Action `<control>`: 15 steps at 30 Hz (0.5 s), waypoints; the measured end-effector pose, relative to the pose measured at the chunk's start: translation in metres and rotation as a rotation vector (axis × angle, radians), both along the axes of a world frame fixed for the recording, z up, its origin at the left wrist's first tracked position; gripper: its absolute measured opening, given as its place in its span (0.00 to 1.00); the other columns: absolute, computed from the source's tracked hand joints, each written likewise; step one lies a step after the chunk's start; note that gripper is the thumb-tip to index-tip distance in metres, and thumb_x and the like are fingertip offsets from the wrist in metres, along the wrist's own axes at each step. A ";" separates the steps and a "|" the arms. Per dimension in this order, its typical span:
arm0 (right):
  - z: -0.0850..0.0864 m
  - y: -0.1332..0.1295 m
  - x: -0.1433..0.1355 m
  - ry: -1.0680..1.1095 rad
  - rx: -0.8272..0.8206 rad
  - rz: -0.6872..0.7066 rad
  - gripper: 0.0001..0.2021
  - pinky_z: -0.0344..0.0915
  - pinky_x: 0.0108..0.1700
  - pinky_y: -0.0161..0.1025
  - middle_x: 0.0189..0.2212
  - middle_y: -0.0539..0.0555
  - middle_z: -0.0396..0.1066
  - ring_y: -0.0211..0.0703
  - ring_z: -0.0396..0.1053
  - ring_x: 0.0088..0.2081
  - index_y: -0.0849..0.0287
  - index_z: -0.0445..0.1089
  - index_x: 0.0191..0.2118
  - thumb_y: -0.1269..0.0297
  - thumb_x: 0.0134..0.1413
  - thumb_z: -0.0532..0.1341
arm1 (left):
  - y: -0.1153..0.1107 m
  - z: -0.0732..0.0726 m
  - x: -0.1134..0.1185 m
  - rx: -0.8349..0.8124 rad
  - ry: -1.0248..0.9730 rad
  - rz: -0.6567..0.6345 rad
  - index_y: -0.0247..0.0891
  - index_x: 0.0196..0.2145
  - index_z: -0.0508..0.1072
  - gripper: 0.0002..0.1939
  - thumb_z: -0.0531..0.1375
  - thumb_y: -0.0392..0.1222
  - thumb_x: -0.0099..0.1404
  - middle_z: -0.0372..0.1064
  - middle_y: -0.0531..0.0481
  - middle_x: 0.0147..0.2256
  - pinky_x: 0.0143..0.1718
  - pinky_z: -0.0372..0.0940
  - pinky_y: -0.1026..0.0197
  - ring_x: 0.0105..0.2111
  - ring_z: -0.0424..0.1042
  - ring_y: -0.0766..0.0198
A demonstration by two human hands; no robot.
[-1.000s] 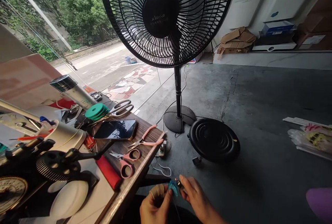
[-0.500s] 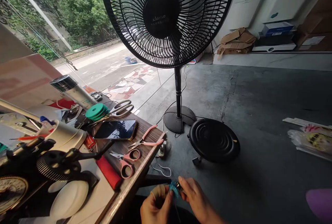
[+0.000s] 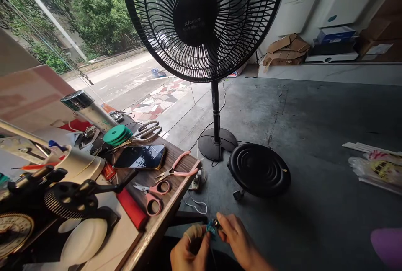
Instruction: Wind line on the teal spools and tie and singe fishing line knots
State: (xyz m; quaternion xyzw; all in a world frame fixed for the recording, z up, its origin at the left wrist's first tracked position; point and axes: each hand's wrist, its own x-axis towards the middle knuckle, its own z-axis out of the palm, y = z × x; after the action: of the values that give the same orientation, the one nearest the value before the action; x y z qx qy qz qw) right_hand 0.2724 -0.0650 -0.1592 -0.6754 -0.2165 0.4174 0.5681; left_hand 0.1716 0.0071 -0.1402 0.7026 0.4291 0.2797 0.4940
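Observation:
At the bottom of the head view, my left hand [image 3: 190,249] pinches a small teal, ridged or frilled piece [image 3: 210,230] between thumb and forefinger. A pale cover wraps one finger of that hand. My right hand [image 3: 235,235] is closed on a small dark, shiny metal object [image 3: 216,223], held against the teal piece's right side; its kind is too small to tell. A thin strand hangs below the teal piece. Left of my hands, on the table [image 3: 185,179], lie pink-handled scissors [image 3: 155,197] and pink-handled pliers [image 3: 177,168].
A phone [image 3: 140,156], green spools [image 3: 117,135], grey scissors [image 3: 146,132] and a red cylinder [image 3: 132,210] lie on the table. A hand-cranked black machine [image 3: 69,200] stands at left. Ahead are a standing fan [image 3: 201,19] and a round black stool [image 3: 260,169].
Both hands stay in nearly the same place. The teal piece and the metal object have shifted and turned slightly between my fingers.

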 end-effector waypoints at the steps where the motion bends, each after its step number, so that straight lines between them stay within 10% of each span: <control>1: 0.001 0.000 0.000 -0.001 -0.005 0.000 0.26 0.50 0.26 0.35 0.13 0.45 0.50 0.37 0.52 0.20 0.56 0.49 0.14 0.45 0.57 0.43 | 0.000 0.001 0.000 0.013 0.007 0.001 0.38 0.23 0.78 0.13 0.64 0.51 0.47 0.75 0.49 0.21 0.26 0.68 0.68 0.23 0.75 0.59; 15: -0.003 0.001 0.001 -0.002 -0.012 -0.012 0.27 0.49 0.25 0.35 0.13 0.45 0.49 0.36 0.52 0.19 0.56 0.49 0.14 0.42 0.55 0.43 | -0.002 0.000 -0.002 0.188 0.051 0.042 0.42 0.24 0.79 0.13 0.64 0.53 0.46 0.78 0.47 0.23 0.28 0.69 0.65 0.24 0.76 0.56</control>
State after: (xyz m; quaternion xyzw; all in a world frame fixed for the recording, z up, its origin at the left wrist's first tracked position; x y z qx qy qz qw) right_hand 0.2733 -0.0640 -0.1626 -0.6806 -0.2104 0.4146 0.5663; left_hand 0.1691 0.0048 -0.1404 0.7433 0.4281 0.3112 0.4091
